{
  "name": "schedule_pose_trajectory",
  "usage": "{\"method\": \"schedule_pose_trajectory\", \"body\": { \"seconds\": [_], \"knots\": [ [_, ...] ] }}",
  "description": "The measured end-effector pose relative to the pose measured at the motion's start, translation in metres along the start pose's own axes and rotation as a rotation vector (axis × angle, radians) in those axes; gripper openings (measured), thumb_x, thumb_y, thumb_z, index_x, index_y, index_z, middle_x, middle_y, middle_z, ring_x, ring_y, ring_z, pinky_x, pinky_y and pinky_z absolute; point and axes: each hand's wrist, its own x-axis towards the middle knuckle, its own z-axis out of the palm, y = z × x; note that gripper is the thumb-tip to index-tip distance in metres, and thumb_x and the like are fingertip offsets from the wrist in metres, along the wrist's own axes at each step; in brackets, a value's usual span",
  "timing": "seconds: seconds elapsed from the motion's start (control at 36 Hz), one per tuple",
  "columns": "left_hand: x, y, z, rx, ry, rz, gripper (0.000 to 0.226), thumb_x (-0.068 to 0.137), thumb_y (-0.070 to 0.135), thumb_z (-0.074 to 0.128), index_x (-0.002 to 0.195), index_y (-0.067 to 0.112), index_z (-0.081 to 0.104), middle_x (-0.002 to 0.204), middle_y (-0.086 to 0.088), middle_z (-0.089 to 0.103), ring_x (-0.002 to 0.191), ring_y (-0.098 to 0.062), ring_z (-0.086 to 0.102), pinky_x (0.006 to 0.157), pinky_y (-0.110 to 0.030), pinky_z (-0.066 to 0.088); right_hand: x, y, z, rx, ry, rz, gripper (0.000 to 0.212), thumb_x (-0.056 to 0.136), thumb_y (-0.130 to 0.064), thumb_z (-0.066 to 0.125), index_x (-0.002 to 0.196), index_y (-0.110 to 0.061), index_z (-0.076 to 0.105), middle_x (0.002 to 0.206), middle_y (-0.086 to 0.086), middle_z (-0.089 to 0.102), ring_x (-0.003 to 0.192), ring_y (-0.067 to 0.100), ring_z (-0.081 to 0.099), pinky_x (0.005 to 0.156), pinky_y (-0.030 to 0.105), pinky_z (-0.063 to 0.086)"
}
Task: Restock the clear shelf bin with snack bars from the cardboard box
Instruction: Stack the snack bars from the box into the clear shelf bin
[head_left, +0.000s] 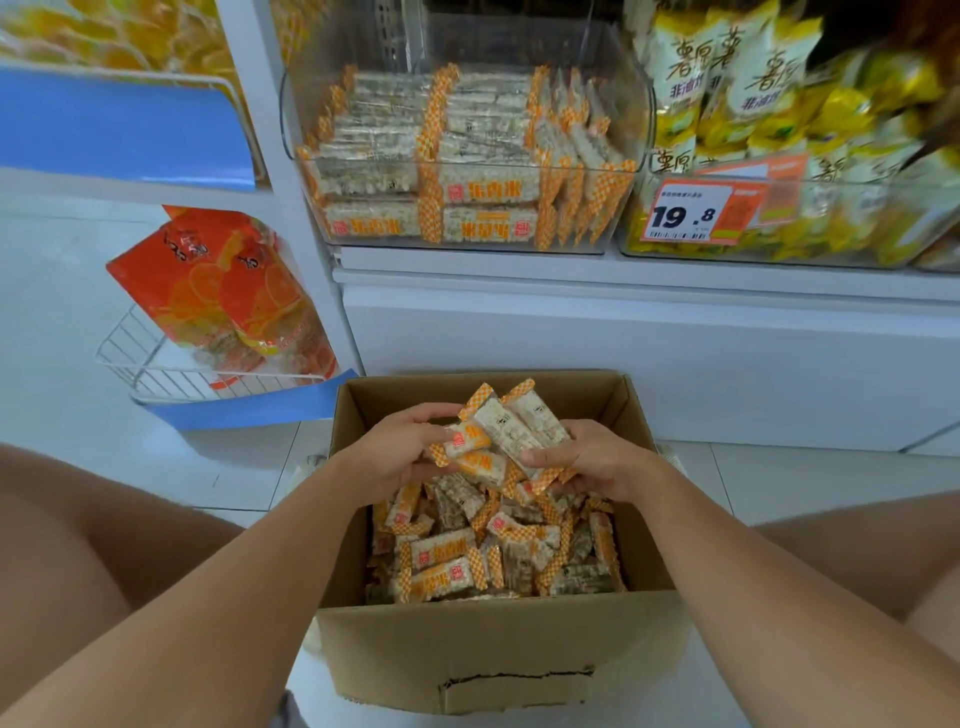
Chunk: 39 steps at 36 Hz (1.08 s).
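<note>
An open cardboard box (488, 649) stands on the floor in front of me, full of loose snack bars (467, 551) in clear wrappers with orange checked ends. Over the box, my left hand (395, 452) and my right hand (597, 457) together grip a bunch of snack bars (511, 431), held between them. Above, on the white shelf, sits the clear shelf bin (631, 104), partly filled with neat rows of the same bars (457, 156).
A second clear bin (779, 249) of yellow snack bags with a 19.8 price tag (691, 213) stands to the right. At the left, orange bags (223, 296) lean in a white wire basket (135, 364). My bare knees flank the box.
</note>
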Motion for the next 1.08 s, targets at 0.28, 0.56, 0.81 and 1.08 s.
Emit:
{"method": "schedule_pose_trajectory", "body": {
  "seconds": [0.28,0.56,0.81,1.08],
  "knots": [
    [-0.003,0.011,0.010,-0.088,-0.004,0.032,0.025,0.095,0.004,0.057,0.115,0.013,0.069,0.105,-0.008,0.074,0.094,-0.021,0.074,0.090,-0.041,0.059,0.004,-0.005,0.008,0.010,-0.006,0.010,0.078,0.055,-0.028,0.096,0.124,-0.023,0.060,0.112,0.006,0.074,0.083,0.016,0.069,0.052,0.025,0.048],
    [0.012,0.006,0.018,-0.008,0.231,0.156,0.040,0.081,0.040,0.079,0.098,0.005,0.071,0.108,-0.012,0.070,0.091,-0.023,0.071,0.072,-0.036,0.062,0.009,-0.010,0.019,0.030,0.040,-0.037,0.057,0.068,-0.027,0.092,0.117,-0.017,0.065,0.104,0.007,0.075,0.069,0.013,0.065,0.048,0.023,0.048],
    [0.021,0.000,0.000,-0.091,0.346,0.120,0.035,0.089,0.039,0.072,0.102,0.007,0.067,0.120,-0.009,0.064,0.096,-0.022,0.068,0.072,-0.035,0.062,0.008,-0.027,-0.003,-0.093,0.207,-0.202,0.065,0.080,-0.077,0.055,0.104,-0.018,0.066,0.091,0.001,0.062,0.073,0.014,0.062,0.062,0.030,0.053],
    [0.022,0.003,0.010,-0.182,0.168,0.116,0.029,0.088,0.035,0.074,0.099,0.010,0.065,0.127,-0.012,0.063,0.117,-0.026,0.062,0.069,-0.030,0.060,0.004,-0.038,0.019,-0.101,0.083,-0.302,0.059,0.084,-0.040,0.077,0.136,-0.024,0.055,0.122,-0.007,0.067,0.095,0.012,0.072,0.064,0.035,0.060]
  ]
}}
